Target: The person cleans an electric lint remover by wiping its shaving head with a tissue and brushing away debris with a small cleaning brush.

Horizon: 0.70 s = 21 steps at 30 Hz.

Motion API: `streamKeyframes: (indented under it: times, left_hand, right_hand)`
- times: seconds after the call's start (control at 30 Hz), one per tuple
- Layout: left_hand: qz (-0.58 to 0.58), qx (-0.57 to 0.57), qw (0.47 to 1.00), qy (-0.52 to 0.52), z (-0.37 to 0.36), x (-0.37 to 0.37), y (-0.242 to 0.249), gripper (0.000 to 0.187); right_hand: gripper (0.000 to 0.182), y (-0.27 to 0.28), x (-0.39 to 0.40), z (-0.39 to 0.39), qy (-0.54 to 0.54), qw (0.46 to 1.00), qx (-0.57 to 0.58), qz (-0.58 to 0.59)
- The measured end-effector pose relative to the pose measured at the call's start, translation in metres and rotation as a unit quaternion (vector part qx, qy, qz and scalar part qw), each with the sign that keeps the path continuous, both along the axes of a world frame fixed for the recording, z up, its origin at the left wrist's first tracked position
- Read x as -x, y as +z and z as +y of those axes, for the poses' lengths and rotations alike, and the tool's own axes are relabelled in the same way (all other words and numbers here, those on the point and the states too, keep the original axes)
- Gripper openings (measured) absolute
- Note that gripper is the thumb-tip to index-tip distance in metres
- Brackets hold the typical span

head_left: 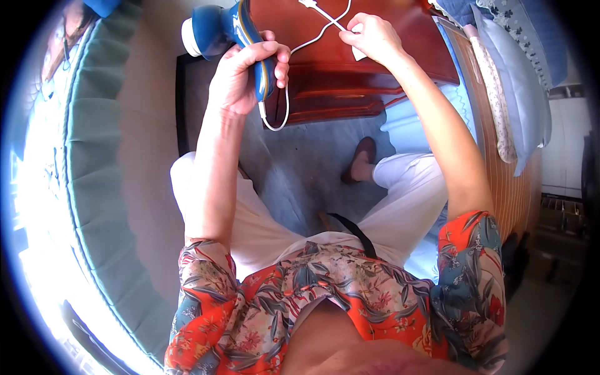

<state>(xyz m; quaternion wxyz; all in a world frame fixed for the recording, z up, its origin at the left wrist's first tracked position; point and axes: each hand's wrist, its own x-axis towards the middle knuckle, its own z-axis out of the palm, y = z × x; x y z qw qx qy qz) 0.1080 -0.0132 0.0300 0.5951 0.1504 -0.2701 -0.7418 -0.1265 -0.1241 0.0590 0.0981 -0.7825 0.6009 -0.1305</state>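
My left hand (234, 81) is wrapped round the handle of a blue handheld device (250, 34) with gold-coloured stripes. Its rounded blue head, rimmed by a white cap (190, 37), points to the left. From the lower end of the handle a white cord (288, 106) loops down, then runs up towards the top edge. My right hand (376, 40) pinches a white cable (324, 15) whose end lies over the red-brown wooden surface. A small white piece (359, 54) shows below those fingers; I cannot make out what it is.
The glossy red-brown wooden cabinet (350, 72) stands in front of my knees. On the left hangs a green curtain (100, 156). At the right are a striped mat (494, 169) and a blue pillow (515, 87). Grey floor (281, 169) shows between my legs.
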Motion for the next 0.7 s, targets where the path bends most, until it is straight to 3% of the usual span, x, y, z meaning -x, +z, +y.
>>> streamKeyframes:
  times: [0.27,0.57,0.63,0.67,0.7]
  left_hand:
    - [-0.035,-0.012,0.999,0.03,0.0,-0.005,0.002,0.018]
    - [-0.086,-0.05,0.994,0.043,-0.001,0.012,0.008,0.02]
    - [-0.112,-0.05,0.991,0.053,-0.001,0.017,0.011,0.022]
    - [-0.104,-0.051,0.992,0.05,-0.003,0.016,0.012,0.023]
    - [-0.097,-0.053,0.993,0.047,-0.005,0.017,0.01,0.023]
  right_hand:
    - [0.025,0.017,-0.006,-0.007,0.001,0.996,-0.084,0.033]
    - [0.027,0.005,0.092,0.031,-0.031,0.999,0.01,0.001]
    - [0.021,-0.002,0.116,0.046,-0.062,0.997,0.008,-0.04]
    - [0.013,-0.015,0.13,0.051,-0.07,0.984,-0.008,-0.161]
    - [0.006,-0.028,0.143,0.054,-0.067,0.921,-0.103,-0.37]
